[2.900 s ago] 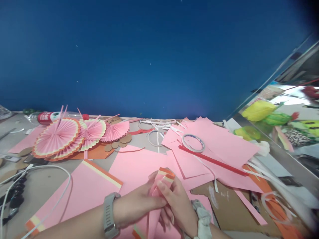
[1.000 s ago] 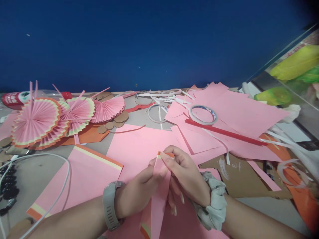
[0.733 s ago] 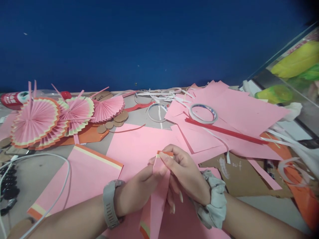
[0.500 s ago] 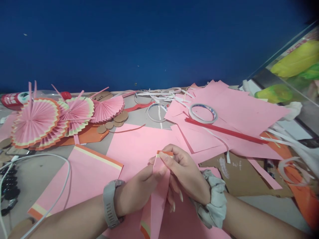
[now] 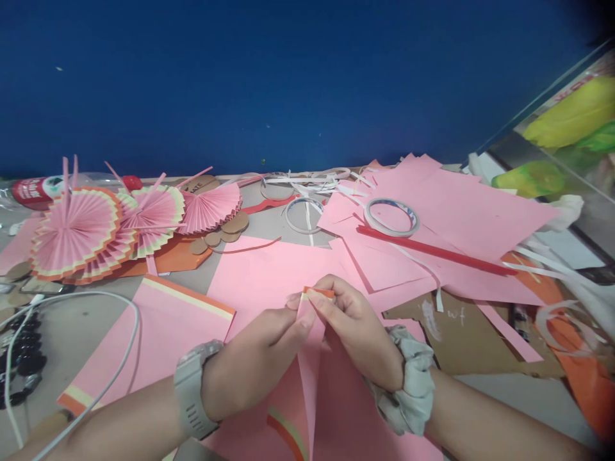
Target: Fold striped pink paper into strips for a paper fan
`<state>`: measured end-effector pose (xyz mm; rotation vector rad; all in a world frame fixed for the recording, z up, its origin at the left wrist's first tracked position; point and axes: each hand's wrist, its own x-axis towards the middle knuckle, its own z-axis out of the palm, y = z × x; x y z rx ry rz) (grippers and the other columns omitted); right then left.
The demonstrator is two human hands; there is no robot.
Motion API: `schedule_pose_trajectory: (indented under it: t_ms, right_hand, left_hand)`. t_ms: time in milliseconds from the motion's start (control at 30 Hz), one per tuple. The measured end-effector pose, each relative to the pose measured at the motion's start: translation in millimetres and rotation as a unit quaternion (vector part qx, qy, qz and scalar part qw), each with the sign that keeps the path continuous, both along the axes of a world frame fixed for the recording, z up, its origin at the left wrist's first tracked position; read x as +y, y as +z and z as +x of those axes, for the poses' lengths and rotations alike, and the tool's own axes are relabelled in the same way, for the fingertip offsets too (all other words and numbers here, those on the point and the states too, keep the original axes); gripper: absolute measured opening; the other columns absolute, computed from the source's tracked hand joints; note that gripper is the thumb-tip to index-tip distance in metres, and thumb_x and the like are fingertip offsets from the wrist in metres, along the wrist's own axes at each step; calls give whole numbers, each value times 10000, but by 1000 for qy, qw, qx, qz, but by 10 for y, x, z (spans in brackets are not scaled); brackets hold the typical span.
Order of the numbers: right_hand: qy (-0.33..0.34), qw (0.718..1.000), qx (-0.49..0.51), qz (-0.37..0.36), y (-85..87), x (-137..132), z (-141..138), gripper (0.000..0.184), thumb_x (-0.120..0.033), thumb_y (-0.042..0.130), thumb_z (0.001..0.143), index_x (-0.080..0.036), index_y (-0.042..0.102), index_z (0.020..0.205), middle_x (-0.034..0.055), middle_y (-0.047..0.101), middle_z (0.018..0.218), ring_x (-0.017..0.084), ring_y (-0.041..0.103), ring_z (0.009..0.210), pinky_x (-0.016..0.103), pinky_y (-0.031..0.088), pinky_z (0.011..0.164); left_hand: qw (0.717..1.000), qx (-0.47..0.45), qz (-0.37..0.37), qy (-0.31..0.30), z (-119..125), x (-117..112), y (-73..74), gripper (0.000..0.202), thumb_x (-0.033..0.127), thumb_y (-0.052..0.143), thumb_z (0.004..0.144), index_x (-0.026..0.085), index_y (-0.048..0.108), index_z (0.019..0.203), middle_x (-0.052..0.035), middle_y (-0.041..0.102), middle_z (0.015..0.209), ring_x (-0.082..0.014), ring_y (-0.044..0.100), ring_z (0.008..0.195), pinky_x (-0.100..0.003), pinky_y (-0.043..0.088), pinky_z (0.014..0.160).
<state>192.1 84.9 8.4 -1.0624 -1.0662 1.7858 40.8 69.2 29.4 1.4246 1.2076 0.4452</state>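
Observation:
Between my hands is a folded strip of pink paper (image 5: 311, 346) with an orange and cream border at its upper end and again at a lower, curling flap. My right hand (image 5: 353, 326) pinches the bordered end between thumb and fingers. Pressed along the fold's left side is my left hand (image 5: 262, 349), its thumb lying on the paper and its fingertips behind. Another pink sheet (image 5: 168, 326) with the same border lies flat to the left. Plain pink paper (image 5: 269, 269) spreads beneath and beyond my hands.
Pleated paper fans (image 5: 77, 230) lie at the back left near a bottle (image 5: 36, 191). A white cable (image 5: 137, 320) loops at the left. Tape rolls (image 5: 391, 218), a red strip (image 5: 432, 250), stacked pink sheets (image 5: 461, 205) and cardboard (image 5: 461, 339) fill the right. A blue wall (image 5: 288, 83) stands behind.
My left hand has shifted left and turned, its thumb now lying higher on the paper. The lower bordered flap has swung outward. My right hand still pinches the upper end.

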Motion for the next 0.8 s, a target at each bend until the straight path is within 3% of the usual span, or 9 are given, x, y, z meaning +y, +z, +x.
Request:
schedule_pose_trajectory:
  t_ms: [100, 233, 333, 600, 800]
  right_hand:
    - [-10, 1000, -4, 26, -13, 8, -7, 148, -306, 514, 875, -200, 498, 773, 28, 677, 944, 154, 610, 956, 315, 435, 891]
    - [-13, 998, -37, 52, -35, 7, 4, 110, -286, 526, 864, -204, 534, 791, 37, 608, 1124, 160, 540, 1077, 320, 387, 948]
    - [-16, 996, -50, 75, -53, 3, 13, 103, -265, 513, 868, -208, 533, 786, 26, 591, 1109, 152, 503, 1112, 302, 369, 960]
    - [4, 992, -70, 101, -20, 10, 19, 151, -254, 438, 902, -205, 496, 772, 4, 541, 929, 132, 508, 909, 251, 388, 830]
    - [-20, 982, -151, 115, 8, -12, 16, 231, -326, 398, 923, -208, 445, 730, -30, 365, 686, 119, 372, 647, 227, 351, 621]
  left_hand:
    - [998, 52, 22, 7, -35, 20, 6, 321, 355, 301, 924, 206, 273, 641, 51, 258, 616, -118, 265, 574, -255, 295, 574]
    - [992, 93, 84, 34, -17, 48, -38, 284, 327, 353, 908, 202, 326, 654, 45, 343, 634, -116, 318, 580, -243, 281, 543]
    - [989, 85, 112, 34, -6, 65, -62, 291, 308, 356, 908, 197, 337, 640, 35, 372, 649, -119, 350, 600, -240, 300, 566]
    - [988, 45, 146, 27, -34, 65, -102, 302, 228, 342, 912, 197, 269, 620, 44, 320, 611, -109, 307, 576, -225, 288, 549]
    - [980, 39, 190, 44, -60, 50, -115, 311, 207, 353, 913, 196, 266, 615, 45, 296, 597, -107, 289, 557, -228, 271, 532]
